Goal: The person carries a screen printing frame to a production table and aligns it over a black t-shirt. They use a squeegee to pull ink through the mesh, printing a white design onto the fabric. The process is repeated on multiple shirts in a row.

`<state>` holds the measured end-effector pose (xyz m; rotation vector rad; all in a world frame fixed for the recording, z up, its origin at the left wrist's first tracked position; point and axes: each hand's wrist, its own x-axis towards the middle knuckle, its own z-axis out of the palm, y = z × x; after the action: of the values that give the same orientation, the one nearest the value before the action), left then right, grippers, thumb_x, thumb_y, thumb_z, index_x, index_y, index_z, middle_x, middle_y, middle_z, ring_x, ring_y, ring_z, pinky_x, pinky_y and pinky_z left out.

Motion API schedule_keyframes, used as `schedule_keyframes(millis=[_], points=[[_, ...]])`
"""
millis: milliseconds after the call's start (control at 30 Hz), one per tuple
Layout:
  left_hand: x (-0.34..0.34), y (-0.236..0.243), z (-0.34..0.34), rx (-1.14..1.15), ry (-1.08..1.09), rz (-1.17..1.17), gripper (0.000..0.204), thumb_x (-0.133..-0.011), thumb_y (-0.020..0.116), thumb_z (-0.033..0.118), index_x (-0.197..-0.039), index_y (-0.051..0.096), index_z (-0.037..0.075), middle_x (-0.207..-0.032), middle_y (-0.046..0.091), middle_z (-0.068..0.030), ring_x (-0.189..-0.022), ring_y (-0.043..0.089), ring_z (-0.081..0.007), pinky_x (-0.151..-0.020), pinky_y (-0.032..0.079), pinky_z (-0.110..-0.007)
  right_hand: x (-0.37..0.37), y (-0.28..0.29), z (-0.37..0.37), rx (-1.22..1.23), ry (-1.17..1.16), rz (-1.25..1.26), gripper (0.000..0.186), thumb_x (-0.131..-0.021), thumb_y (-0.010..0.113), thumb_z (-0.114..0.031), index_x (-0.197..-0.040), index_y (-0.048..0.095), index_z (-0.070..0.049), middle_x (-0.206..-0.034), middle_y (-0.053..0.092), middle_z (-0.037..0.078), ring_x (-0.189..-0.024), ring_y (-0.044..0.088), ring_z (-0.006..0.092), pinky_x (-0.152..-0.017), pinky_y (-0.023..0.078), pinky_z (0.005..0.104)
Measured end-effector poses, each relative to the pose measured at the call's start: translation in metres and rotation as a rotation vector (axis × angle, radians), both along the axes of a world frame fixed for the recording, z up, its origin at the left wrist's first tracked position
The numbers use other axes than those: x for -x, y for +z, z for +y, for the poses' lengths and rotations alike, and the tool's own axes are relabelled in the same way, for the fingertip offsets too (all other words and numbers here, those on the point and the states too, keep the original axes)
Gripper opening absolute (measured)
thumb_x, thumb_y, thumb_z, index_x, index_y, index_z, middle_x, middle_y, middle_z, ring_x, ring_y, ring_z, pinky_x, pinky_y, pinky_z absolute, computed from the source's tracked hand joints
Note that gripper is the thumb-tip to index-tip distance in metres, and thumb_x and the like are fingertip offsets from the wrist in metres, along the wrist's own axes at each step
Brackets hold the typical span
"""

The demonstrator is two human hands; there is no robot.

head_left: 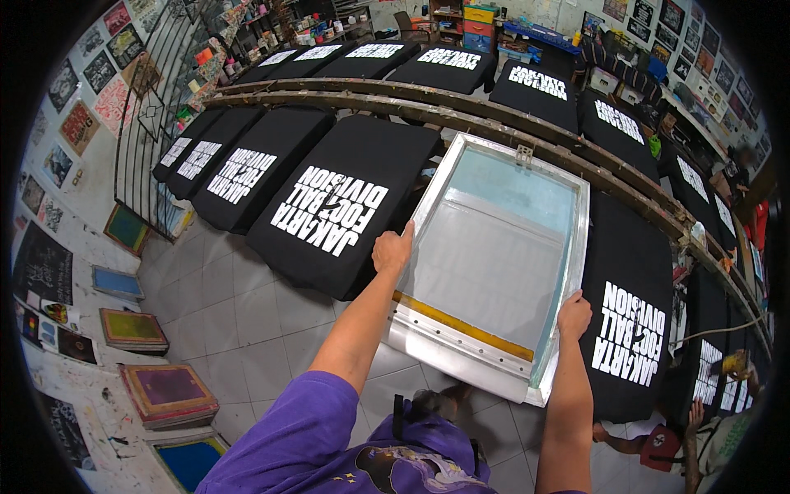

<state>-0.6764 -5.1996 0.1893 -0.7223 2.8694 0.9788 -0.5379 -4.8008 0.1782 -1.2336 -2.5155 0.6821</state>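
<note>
A single head-worn fisheye view is looking steeply down from above the person's own chest, facing forward over a long curving table (pixel 461 111) that is running from upper left to right. It is sitting close to the metal-framed printing screen (pixel 494 255), which is filling the centre, with both forearms coming in from the lower edge. The wide lens is bending the table's rails toward the rim and is taking in the tiled floor (pixel 247 313) at lower left, the poster-covered wall (pixel 58 165) at far left and shelves at the top.
</note>
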Motion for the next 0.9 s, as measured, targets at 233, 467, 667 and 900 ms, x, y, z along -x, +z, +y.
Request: schedule_keyframes(millis=[233,467,667,900], points=[[0.0004,0.0030,0.0026,-0.015,0.011,-0.018,0.079,-0.094,0.052,0.070,-0.103,0.078,-0.005,-0.111,0.074,-0.0271,-0.108,0.070,-0.0430,-0.095,0.054,-0.050,0.0006,-0.0014,0.0033,0.011,-0.005,-0.015,0.056,-0.106,0.042,-0.041,-0.107,0.076,0.004,-0.104,0.073,0.030,-0.102,0.069,0.0496,-0.093,0.053,0.0559],[0.0020,-0.0011,0.0007,-0.007,0.003,-0.020,0.079,-0.094,0.052,0.070,-0.102,0.078,-0.005,-0.111,0.074,-0.0272,-0.108,0.070,-0.0429,-0.096,0.054,-0.050,-0.0001,-0.0003,0.0015,0.011,0.001,-0.009,0.057,-0.106,0.042,-0.041,-0.108,0.076,0.004,-0.105,0.073,0.031,-0.103,0.068,0.0499,-0.094,0.052,0.0561],[0.0020,-0.0022,0.0006,0.007,-0.009,0.003,0.079,-0.094,0.053,0.070,-0.101,0.078,-0.004,-0.110,0.074,-0.0279,-0.108,0.070,-0.0433,-0.096,0.054,-0.050,-0.0002,-0.0024,0.0023,0.003,-0.001,-0.004,0.057,-0.106,0.041,-0.040,-0.108,0.076,0.004,-0.105,0.073,0.031,-0.103,0.068,0.0503,-0.094,0.052,0.0566],[0.0011,-0.0002,0.0009,-0.012,0.002,-0.010,0.078,-0.094,0.053,0.070,-0.101,0.078,-0.004,-0.110,0.074,-0.0272,-0.107,0.070,-0.0433,-0.096,0.054,-0.050,0.0000,0.0002,0.0010,0.017,0.004,0.005,0.056,-0.106,0.042,-0.040,-0.108,0.076,0.005,-0.103,0.073,0.031,-0.102,0.069,0.0502,-0.094,0.053,0.0561]])
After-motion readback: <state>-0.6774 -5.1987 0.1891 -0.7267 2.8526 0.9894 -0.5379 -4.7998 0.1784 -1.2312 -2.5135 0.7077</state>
